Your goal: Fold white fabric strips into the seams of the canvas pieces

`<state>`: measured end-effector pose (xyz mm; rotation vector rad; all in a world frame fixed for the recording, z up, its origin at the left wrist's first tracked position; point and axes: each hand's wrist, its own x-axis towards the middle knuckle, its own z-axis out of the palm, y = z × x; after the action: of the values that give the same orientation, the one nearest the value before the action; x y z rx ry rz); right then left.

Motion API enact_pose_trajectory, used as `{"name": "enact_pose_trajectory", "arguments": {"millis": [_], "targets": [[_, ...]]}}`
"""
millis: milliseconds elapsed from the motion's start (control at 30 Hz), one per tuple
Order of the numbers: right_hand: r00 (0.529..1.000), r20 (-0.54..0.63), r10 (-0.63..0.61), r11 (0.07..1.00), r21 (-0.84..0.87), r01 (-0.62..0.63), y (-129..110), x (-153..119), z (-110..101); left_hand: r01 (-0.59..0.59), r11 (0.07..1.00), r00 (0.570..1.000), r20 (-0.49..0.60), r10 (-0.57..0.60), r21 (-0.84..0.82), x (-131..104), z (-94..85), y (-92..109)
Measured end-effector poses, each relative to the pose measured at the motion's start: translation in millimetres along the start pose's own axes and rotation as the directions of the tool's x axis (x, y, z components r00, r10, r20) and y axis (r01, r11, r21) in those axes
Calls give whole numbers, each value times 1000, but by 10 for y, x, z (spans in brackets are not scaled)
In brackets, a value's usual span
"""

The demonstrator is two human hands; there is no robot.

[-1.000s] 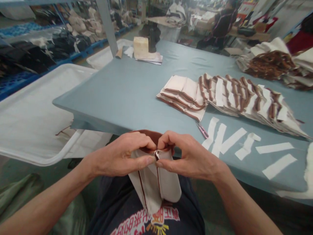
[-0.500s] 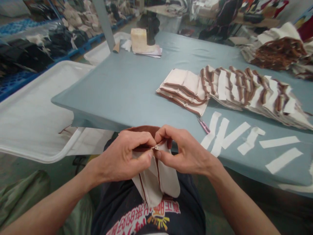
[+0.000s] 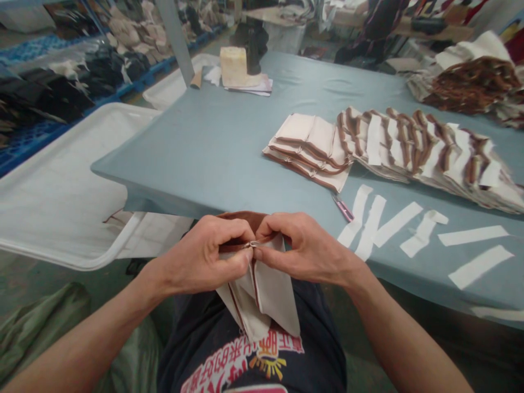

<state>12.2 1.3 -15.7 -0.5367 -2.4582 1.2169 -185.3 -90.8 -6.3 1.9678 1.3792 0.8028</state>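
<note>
A cream fabric piece with brown edging hangs over my lap, just below the table's front edge. My left hand pinches its brown-trimmed rim from the left. From the right, my right hand grips the same rim, and the fingertips of both hands nearly meet. Between them shows a small pale loop or cord end, too small to name surely. The fingers partly hide the rim. Past my right hand, purple-handled thread snips lie on the table.
The blue-grey table carries a stack of cream pieces, a row of brown-edged pieces and several white strips. A bundle stands at the back right. A white tub adjoins the left edge.
Both hands have shifted slightly left with the fabric piece, and their fingertips sit closer together at the rim. The fabric's lower part has swung a little. The view has moved slightly.
</note>
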Motion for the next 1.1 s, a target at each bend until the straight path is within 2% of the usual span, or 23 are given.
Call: {"name": "enact_pose_trajectory", "arguments": {"millis": [167,233,267,333,400,433,500,667,800,967,1100], "targets": [[1000,-7,12,991,-134,-13,-62,16,35,-8,981,999,43,0,194,-1,-44,-23],[999,-14,37,991,-128,-39,-83,30,35,19,985,1000,15,-22,171,-13,-26,-32],[999,-6,47,995,-93,-47,-89,42,29,46,993,999,-2,-46,106,-21,-10,-37],[998,34,47,999,18,-48,-89,74,6,110,985,994,-13,-113,-129,-41,27,-51],[996,86,35,991,128,-46,-74,115,-21,156,906,986,3,-168,-394,-63,56,-65],[994,105,29,985,168,-47,-64,135,-32,168,861,982,10,-187,-479,-73,63,-71],[992,127,20,977,210,-47,-47,168,-46,182,826,978,11,-208,-533,-95,60,-71],[993,118,7,984,174,-27,-70,202,-42,98,937,982,-123,-146,-336,-165,15,-18],[993,121,-16,990,143,-1,-73,268,-65,69,969,978,-177,-112,-235,-201,-40,-16],[994,97,57,998,-3,-57,21,401,-102,123,983,981,-134,-141,-136,-119,-156,-126],[999,41,33,998,-55,-30,29,381,-63,149,983,983,-93,-159,-108,-78,-172,-170]]}}
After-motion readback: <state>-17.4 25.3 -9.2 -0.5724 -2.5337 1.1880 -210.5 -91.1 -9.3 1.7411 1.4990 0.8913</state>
